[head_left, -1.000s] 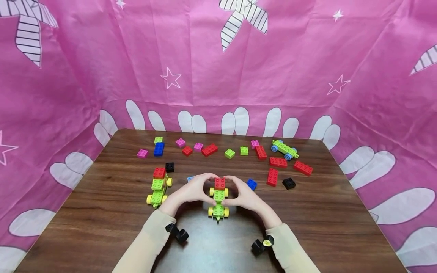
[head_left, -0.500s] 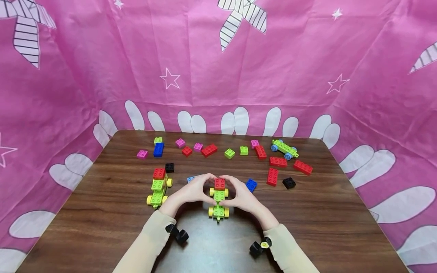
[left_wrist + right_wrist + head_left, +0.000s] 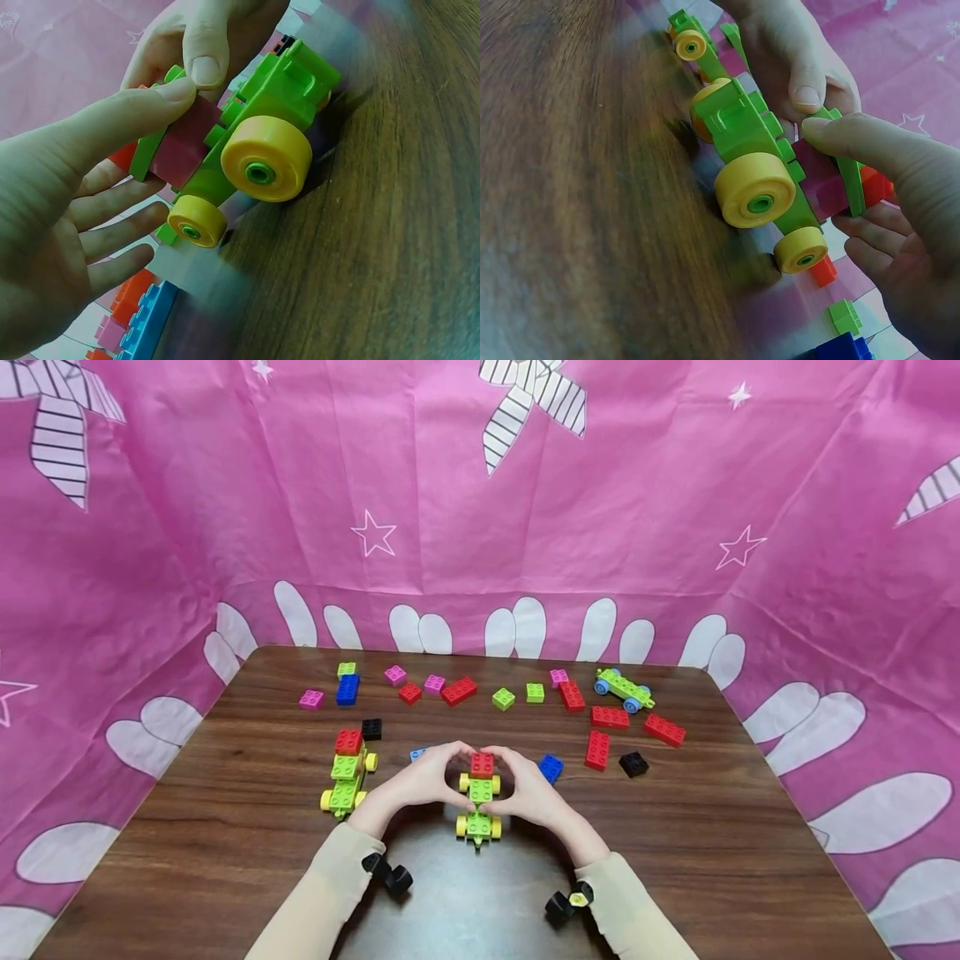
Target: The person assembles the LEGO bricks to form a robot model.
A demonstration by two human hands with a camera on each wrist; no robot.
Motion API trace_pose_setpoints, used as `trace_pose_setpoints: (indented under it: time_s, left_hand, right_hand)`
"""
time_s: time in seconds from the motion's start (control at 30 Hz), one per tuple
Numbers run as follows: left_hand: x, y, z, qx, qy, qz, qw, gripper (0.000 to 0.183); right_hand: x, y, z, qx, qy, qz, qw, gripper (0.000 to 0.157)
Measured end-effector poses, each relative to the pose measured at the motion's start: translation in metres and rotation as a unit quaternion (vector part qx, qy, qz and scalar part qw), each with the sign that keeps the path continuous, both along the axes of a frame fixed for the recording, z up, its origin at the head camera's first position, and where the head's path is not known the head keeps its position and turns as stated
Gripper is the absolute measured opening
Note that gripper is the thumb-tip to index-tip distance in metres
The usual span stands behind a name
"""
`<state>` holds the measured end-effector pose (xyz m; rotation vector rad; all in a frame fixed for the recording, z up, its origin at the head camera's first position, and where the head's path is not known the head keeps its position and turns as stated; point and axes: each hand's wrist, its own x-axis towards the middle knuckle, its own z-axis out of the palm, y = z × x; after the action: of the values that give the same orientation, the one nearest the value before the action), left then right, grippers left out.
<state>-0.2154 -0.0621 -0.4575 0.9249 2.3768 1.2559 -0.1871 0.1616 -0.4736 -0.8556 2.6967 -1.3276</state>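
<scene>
Both hands hold one toy car (image 3: 478,825) between them at the middle of the table. It has a green chassis (image 3: 259,97) on yellow wheels (image 3: 756,189), a dark pink brick (image 3: 817,180), a green angled piece (image 3: 849,180) over that and a red brick (image 3: 482,764) on top. My left hand (image 3: 431,777) grips the upper pieces from the left, thumb on the green piece's near end. From the right, my right hand (image 3: 534,787) grips the same pieces, its thumb close beside the other. The fingers reach toward the far side, partly hidden by the blocks.
A similar yellow-wheeled car (image 3: 346,793) stands to the left. A green car with blue wheels (image 3: 624,690) is at the back right. Loose red bricks (image 3: 597,750), a blue brick (image 3: 551,768), a black brick (image 3: 633,764) and several others lie across the far half.
The right forearm has shifted slightly leftward, and the right hand sits a little closer in around the car. The left hand and the car have hardly moved.
</scene>
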Motion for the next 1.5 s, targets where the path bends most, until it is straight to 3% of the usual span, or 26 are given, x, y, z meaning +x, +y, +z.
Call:
trace_pose_setpoints:
  time_s: [0.27,0.43,0.83,1.1,1.37,1.5]
  left_hand:
    - [-0.001,0.001,0.001,0.018,0.006,0.0,0.9998,0.067]
    - [-0.005,0.001,0.006,0.006,0.023,0.012,0.9996,0.072]
    - [-0.017,0.018,0.017,0.021,0.077,0.055,0.9953,0.07]
    - [-0.019,0.02,0.021,0.044,0.087,0.079,0.9921,0.056]
    - [-0.017,0.013,0.012,0.081,0.11,0.109,0.9846,0.032]
    - [-0.015,0.009,0.008,0.089,0.1,0.127,0.9828,0.029]
  right_hand:
    - [-0.002,0.001,0.007,-0.01,-0.006,-0.017,1.0,0.075]
    - [-0.006,0.001,0.013,-0.011,-0.007,-0.026,1.0,0.075]
    - [-0.033,0.016,0.028,-0.006,0.031,-0.055,0.998,0.077]
    - [-0.052,0.029,0.03,-0.001,0.014,-0.088,0.996,0.08]
    - [-0.07,0.042,0.031,-0.016,0.022,-0.102,0.994,0.078]
    - [-0.076,0.048,0.03,-0.024,0.022,-0.102,0.994,0.078]
